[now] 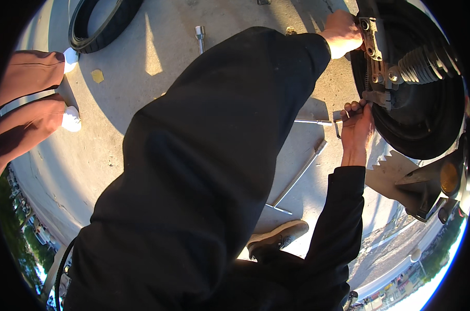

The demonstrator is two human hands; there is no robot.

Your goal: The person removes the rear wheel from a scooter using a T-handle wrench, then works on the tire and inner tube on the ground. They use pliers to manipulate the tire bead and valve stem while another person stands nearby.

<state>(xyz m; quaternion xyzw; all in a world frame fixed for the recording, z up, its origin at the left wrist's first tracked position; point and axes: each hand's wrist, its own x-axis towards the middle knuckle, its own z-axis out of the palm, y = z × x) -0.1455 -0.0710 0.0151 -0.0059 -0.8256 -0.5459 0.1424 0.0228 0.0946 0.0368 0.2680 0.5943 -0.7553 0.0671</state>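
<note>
Both left hand (344,35), far, and right hand (358,127), near, curl at metal linkage (370,42) beside a black wheel (420,139) at right. What either grasps, I cannot tell.

Room lies left of the wheel (424,114); coil spring (424,66) obstructs its face.

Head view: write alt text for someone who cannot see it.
A person's bare left hand and right hand are at metal fittings beside a black wheel, the left hand higher in the picture. A T-handled tool lies on the ground; at upper left is a tire, near someone's reddish-brown trousers.
</note>
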